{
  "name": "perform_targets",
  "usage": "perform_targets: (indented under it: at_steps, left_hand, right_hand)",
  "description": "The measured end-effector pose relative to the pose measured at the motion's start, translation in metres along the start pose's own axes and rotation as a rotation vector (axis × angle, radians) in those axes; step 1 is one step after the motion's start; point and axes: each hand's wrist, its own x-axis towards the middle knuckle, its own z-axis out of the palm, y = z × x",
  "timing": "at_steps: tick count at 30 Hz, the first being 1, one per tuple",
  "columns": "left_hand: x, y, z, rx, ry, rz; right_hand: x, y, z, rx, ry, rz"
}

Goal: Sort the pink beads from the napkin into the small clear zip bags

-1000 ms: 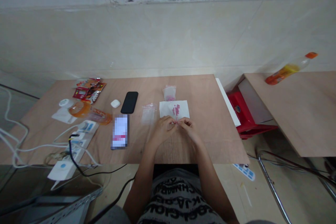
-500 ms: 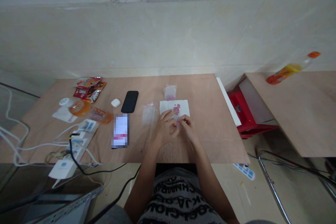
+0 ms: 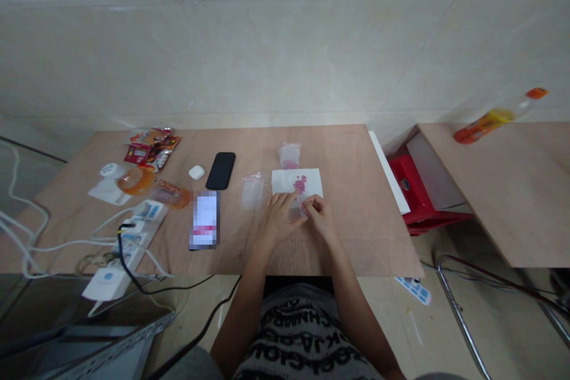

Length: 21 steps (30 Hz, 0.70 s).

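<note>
Left hand (image 3: 284,214): fingers spread over paper's (image 3: 282,178) lower edge | Right hand (image 3: 316,206): fingertips pinched narrow, apparently on a thin strand (image 3: 302,206) | Pink beads (image 3: 300,183): on paper, frame centre | Advice: light touch, lest beads roll.

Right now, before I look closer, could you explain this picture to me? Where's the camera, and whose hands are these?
There's no machine at work: these are a person's bare hands, seen from a camera worn on their head. The left hand, fingers spread, reaches over white paper holding small pink bits. The right hand looks pinched; what it holds is too small to tell. Around them on the table lie a clear bag, dark phone, orange bottle and power strip.
</note>
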Motion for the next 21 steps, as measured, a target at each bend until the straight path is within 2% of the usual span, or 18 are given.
perform_targets:
  at_steps: [4, 7, 10, 14, 17, 21]
  left_hand:
    - [-0.001, -0.008, 0.006, -0.039, -0.002, -0.03]
    - [0.002, -0.018, 0.013, -0.047, 0.04, -0.078]
    - [0.01, -0.029, 0.021, -0.052, 0.111, -0.161]
    - [0.023, -0.041, 0.039, -0.088, 0.213, -0.246]
    - [0.026, -0.046, 0.053, -0.109, 0.267, -0.261]
    - [0.024, -0.05, 0.062, -0.118, 0.276, -0.241]
  right_hand:
    - [0.002, 0.008, 0.001, -0.095, 0.014, -0.024]
    - [0.008, 0.015, -0.001, -0.182, 0.078, -0.04]
    - [0.017, 0.021, -0.006, -0.405, 0.143, -0.036]
    - [0.029, 0.022, -0.008, -0.698, 0.138, -0.066]
    - [0.034, 0.02, -0.005, -0.818, 0.133, -0.065]
    - [0.036, 0.021, -0.001, -0.887, 0.144, -0.071]
